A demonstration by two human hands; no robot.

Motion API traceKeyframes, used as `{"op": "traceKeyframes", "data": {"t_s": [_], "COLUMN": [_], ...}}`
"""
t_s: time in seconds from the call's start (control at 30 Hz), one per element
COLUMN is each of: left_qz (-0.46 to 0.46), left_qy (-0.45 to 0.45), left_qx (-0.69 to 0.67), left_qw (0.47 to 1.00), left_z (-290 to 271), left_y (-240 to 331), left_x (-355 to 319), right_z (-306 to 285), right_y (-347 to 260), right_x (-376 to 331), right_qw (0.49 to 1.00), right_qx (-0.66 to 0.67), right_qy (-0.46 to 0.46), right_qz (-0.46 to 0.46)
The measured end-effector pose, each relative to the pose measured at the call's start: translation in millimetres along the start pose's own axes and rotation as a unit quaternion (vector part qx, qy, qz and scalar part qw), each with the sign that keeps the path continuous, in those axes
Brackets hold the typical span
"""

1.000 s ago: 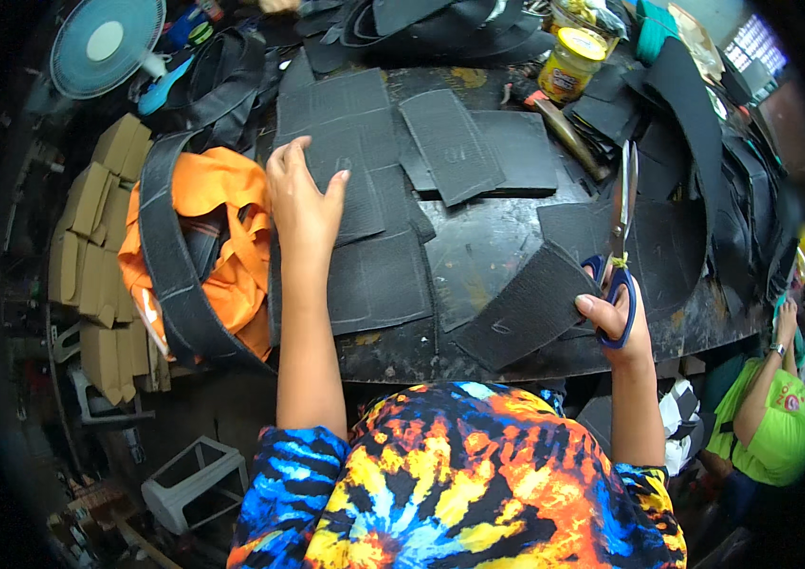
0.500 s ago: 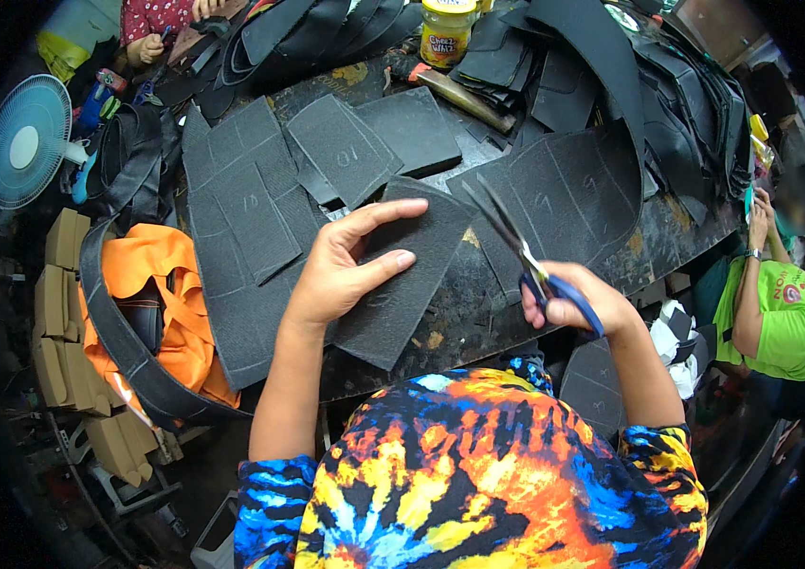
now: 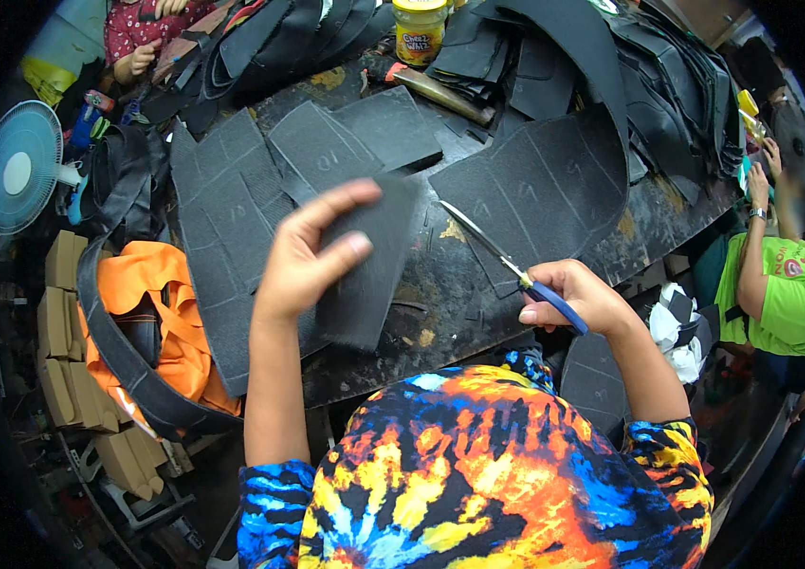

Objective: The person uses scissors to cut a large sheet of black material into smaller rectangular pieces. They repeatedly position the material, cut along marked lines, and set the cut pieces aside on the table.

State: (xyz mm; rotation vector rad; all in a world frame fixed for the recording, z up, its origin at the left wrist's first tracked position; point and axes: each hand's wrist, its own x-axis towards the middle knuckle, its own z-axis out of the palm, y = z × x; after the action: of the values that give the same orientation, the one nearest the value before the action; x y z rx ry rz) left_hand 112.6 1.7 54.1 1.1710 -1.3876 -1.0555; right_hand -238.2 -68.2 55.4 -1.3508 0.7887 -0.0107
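Note:
My left hand [image 3: 300,254] has its thumb and fingers on a rectangular piece of black sheet material [image 3: 372,280], which is blurred by motion. The underside of that grip is hidden. My right hand [image 3: 581,292] is closed round the blue handles of a pair of scissors [image 3: 481,237]. Their blades lie almost together and point to the far left, over the near-left edge of a large black sheet [image 3: 568,156] with chalk lines and marks. Left of my left hand lie more chalk-marked black sheets [image 3: 222,204]; beyond it sit small stacked cut pieces [image 3: 317,142].
A yellow-lidded jar [image 3: 419,33] and a tool with a worn handle [image 3: 440,95] stand among black stacks on the far table. An orange cloth [image 3: 151,275] lies at left near a fan [image 3: 18,171]. Co-workers are at far left and at right, one in a green shirt [image 3: 782,294].
My left hand has moved left with the black piece, away from the scissors. The scissor blades have come closer together, and my right hand has shifted slightly left.

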Motion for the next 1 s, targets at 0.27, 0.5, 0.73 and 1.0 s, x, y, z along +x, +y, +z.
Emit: {"op": "traceKeyframes", "data": {"t_s": [0.27,0.5,0.73,1.0], "left_qz": [-0.018,0.105,0.065,0.091], "left_qy": [0.310,0.009,-0.321,0.099], "left_qx": [0.542,0.426,0.065,0.379], "left_qw": [0.781,0.899,0.943,0.915], "left_z": [-29.0,76.0,127.4,111.9], "left_y": [-37.1,-53.5,-39.4,-32.6], "left_x": [64.3,12.7,-58.4,25.2], "right_z": [-2.6,-16.5,-22.1,-48.9], "right_y": [38.7,55.1,62.0,-10.0], "right_x": [-26.4,-53.9,-58.3,-66.7], "right_qw": [0.995,0.973,0.958,0.908], "right_qx": [0.075,0.004,-0.023,-0.238], "right_qy": [0.067,0.220,0.256,0.342], "right_qz": [0.008,0.068,0.131,-0.037]}}
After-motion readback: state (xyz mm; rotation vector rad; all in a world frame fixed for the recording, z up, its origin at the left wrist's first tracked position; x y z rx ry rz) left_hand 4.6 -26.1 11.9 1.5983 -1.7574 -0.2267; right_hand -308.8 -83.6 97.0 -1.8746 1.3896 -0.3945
